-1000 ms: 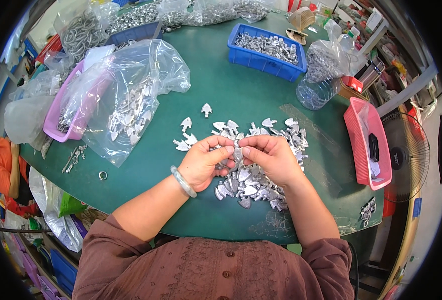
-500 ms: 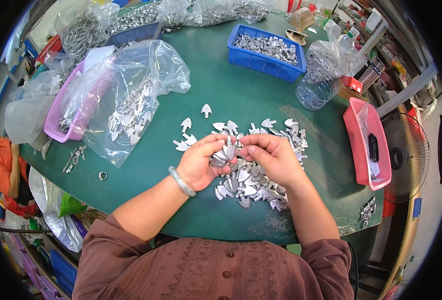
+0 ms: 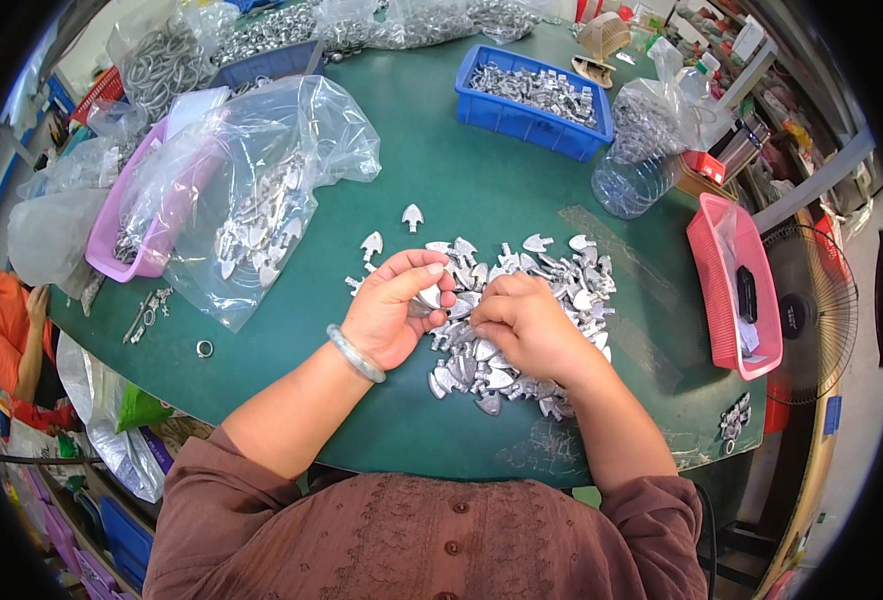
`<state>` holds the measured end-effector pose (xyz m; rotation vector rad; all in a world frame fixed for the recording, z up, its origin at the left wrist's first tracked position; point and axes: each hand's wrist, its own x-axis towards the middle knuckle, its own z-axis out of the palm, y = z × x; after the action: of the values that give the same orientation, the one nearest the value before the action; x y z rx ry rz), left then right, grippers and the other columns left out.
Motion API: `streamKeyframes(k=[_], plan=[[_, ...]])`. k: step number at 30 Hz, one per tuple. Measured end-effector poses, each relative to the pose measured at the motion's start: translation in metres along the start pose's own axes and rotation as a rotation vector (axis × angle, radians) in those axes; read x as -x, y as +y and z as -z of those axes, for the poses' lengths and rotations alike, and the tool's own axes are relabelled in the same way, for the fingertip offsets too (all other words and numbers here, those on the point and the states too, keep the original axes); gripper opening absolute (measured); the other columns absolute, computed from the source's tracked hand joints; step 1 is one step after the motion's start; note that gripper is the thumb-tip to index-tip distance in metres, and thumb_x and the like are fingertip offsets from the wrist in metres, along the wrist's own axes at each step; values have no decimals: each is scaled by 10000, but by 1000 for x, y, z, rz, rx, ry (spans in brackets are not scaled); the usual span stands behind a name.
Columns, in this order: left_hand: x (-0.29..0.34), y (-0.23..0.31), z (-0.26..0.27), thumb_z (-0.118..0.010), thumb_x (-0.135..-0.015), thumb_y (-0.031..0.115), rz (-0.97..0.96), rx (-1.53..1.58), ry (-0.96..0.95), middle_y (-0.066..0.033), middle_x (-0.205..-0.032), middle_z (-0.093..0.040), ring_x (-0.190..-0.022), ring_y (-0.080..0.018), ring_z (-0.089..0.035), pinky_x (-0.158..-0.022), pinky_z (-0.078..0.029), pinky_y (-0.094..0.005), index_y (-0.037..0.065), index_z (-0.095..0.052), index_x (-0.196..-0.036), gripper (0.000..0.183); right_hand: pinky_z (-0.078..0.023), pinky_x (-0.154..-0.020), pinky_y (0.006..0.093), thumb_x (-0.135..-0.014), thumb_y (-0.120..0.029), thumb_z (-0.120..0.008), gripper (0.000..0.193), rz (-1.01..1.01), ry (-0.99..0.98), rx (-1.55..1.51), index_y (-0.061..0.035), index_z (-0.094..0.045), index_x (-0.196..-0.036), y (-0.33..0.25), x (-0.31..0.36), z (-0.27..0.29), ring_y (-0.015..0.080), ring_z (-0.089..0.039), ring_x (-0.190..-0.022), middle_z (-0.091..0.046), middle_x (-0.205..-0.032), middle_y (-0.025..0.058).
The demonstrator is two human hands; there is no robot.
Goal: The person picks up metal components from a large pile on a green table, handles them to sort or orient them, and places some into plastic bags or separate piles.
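Silver arrowhead-shaped metal pieces (image 3: 489, 377) lie in a loose pile on the green table in front of me. My left hand (image 3: 394, 312), a pale bangle on its wrist, is curled palm-up at the pile's left side. Its fingers close around at least one metal piece (image 3: 430, 296), partly hidden by the fingers. Over the middle of the pile, my right hand (image 3: 530, 325) points down with its fingertips pinched together. Whatever is between those fingertips is hidden. A few single pieces (image 3: 413, 217) lie apart, beyond my left hand.
A clear plastic bag (image 3: 262, 220) of metal parts leans on a lilac basket (image 3: 127, 262) at left. Beyond the pile stands a blue bin (image 3: 532, 130) of small metal parts. To the right are a pink basket (image 3: 707, 285) and a fan (image 3: 812, 315). Another person (image 3: 7, 330) sits far left.
My hands have moved apart. The right hand has dropped from the piece at my left fingertips to the pile, and the left fingers have curled in.
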<state>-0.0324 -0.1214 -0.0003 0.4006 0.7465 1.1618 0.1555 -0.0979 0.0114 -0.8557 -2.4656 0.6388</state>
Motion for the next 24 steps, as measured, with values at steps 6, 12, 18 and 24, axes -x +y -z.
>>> streamKeyframes(k=[6, 12, 18, 24], plan=[[1, -1, -1, -558, -815, 138, -18, -43, 19, -40, -747, -559, -644, -131, -526, -513, -397, -231, 86, -549, -844, 60, -420, -609, 339, -723, 3, -561, 51, -178, 201, -223, -9, -550, -772, -6, -2, 13, 272, -530, -667, -535, -701, 117], [7, -1, -7, -564, -823, 175, 121, -179, 41, -36, -706, -553, -605, -130, -523, -489, -389, -229, 81, -558, -826, 94, -421, -590, 329, -724, 31, -550, 110, -94, 413, -148, -19, -557, -822, -14, 1, 7, 270, -541, -687, -553, -741, 108], [4, -2, -7, -572, -822, 160, 77, -134, -42, -43, -723, -553, -622, -135, -531, -496, -397, -235, 54, -562, -869, 116, -451, -628, 342, -720, 20, -580, 153, 159, 356, -15, -39, -565, -860, -12, -3, 3, 270, -565, -707, -591, -802, 89], [7, -4, -6, -562, -825, 122, -29, -137, -18, -42, -787, -568, -657, -129, -535, -510, -399, -235, 45, -563, -905, 112, -463, -702, 270, -728, 32, -596, 243, -152, 337, -482, -15, -530, -957, -14, 3, -8, 170, -601, -791, -600, -807, 84]])
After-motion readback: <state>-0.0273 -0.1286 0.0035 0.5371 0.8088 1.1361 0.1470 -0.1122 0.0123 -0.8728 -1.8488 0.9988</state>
